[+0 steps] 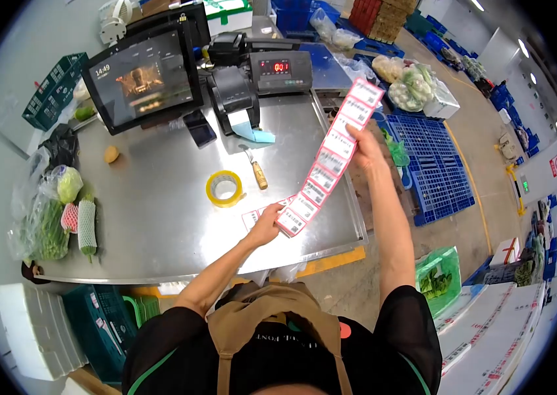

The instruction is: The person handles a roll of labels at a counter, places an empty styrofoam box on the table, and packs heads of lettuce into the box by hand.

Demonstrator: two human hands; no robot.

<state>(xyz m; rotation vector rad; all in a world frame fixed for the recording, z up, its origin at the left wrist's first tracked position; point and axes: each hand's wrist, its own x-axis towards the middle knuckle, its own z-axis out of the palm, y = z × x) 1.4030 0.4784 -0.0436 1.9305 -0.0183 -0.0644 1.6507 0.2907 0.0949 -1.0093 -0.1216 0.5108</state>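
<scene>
A long strip of red-bordered labels [323, 176] with barcodes stretches between my two hands over the right front of the steel table. My left hand [266, 225] pinches its lower end, and a further piece of label strip [250, 218] lies on the table beside that hand. Higher up and to the right, my right hand [367, 148] grips the strip near its upper part, beyond the table's right edge. A roll of yellow tape [224, 189] and a wooden-handled knife [258, 172] lie to the left of the strip.
Behind stand a touchscreen monitor [143, 78], a label printer [234, 99] and a scale display [281, 71]. A phone [199, 128] lies before the monitor. Bagged vegetables [48, 227] rest at the table's left. Right of the table is a blue pallet [431, 168].
</scene>
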